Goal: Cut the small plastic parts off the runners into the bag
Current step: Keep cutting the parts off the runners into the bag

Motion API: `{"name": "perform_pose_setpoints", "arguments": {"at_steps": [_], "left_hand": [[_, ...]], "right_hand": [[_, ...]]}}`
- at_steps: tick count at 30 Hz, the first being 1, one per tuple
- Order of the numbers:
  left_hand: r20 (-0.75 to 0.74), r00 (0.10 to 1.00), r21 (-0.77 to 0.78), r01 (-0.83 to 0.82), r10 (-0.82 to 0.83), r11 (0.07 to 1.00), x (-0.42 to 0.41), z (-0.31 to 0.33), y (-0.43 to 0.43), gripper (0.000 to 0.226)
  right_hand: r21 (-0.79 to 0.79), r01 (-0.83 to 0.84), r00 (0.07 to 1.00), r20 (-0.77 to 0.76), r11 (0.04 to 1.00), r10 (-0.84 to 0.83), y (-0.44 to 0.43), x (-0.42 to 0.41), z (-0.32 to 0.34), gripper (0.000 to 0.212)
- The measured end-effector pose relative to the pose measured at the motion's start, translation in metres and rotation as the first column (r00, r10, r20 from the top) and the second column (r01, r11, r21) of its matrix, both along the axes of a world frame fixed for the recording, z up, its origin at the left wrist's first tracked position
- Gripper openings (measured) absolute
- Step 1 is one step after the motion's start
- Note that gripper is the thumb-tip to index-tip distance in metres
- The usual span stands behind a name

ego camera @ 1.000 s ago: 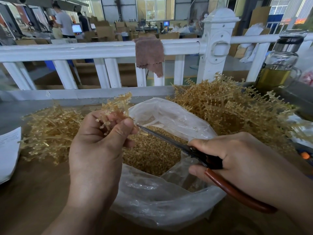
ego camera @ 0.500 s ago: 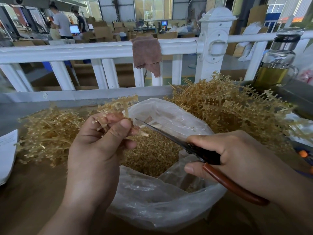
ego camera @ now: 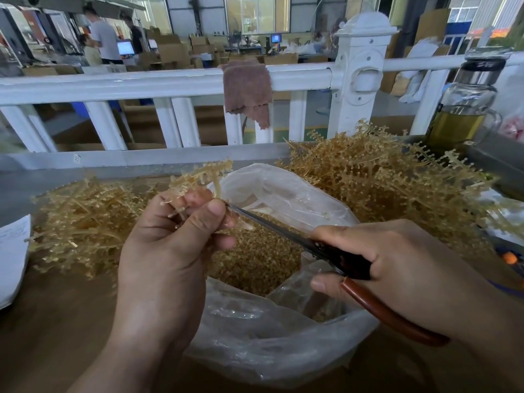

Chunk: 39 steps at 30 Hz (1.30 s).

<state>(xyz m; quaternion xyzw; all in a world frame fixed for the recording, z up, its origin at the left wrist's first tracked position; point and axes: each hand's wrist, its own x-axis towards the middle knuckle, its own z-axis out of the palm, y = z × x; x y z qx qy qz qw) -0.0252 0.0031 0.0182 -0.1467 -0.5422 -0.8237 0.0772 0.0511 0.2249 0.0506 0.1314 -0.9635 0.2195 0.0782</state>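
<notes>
Print on the paper sheet [ego camera: 12, 251] at the table's [ego camera: 56, 321] left edge is too faint to read; the left hand [ego camera: 167, 251] pinches a runner [ego camera: 198, 174] between thumb and curled fingers above the bag [ego camera: 269, 344]; the right hand [ego camera: 411, 268] grips the scissors [ego camera: 283, 228], whose tip touches that runner; cut parts [ego camera: 255, 259] fill the bag, hemmed between the left pile [ego camera: 82, 219] and the right pile [ego camera: 368, 177]; bare table lies nearest the person

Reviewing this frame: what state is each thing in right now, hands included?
Left hand: pinches a runner above the bag.
Runner: held up, small parts attached at its top.
Right hand: grips the scissors.
Scissors: blade tip at the runner's stem.
Bag: open, holding many cut parts.
Cloth: draped over the white rail.
Bottle: upright, capped, partly full of yellow liquid.
</notes>
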Motion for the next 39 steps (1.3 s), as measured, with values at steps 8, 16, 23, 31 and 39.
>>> {"name": "perform_pose_setpoints", "arguments": {"at_steps": [8, 16, 23, 31, 39], "left_hand": [[0.02, 1.0, -0.007, 0.02, -0.02, 1.0, 0.0014, 0.0041, 0.0001, 0.022], [0.019, 1.0, -0.043, -0.008, 0.009, 0.999, 0.0021, 0.002, 0.0001, 0.015], [0.003, 0.999, -0.068, -0.053, 0.053, 0.996, 0.0029, 0.0021, 0.0014, 0.018], [0.0, 0.999, -0.041, -0.042, 0.042, 0.998, 0.0046, 0.0015, 0.0031, 0.013], [0.02, 1.0, -0.026, -0.006, 0.007, 1.0, 0.0034, -0.0002, 0.0042, 0.012]], "right_hand": [[0.004, 0.015, 0.999, -0.047, 1.0, -0.015, -0.0026, -0.0001, -0.0025, 0.045], [0.012, 0.03, 0.998, -0.062, 0.999, -0.029, -0.0046, -0.0001, -0.0025, 0.044], [0.001, 0.037, 0.992, -0.118, 0.999, -0.036, -0.005, -0.0004, -0.0051, 0.053], [0.002, 0.017, 0.994, -0.107, 1.0, -0.017, -0.0029, 0.0001, -0.0026, 0.045], [-0.012, -0.006, 0.996, -0.085, 1.0, 0.005, -0.0025, 0.0008, -0.0016, 0.045]]}}
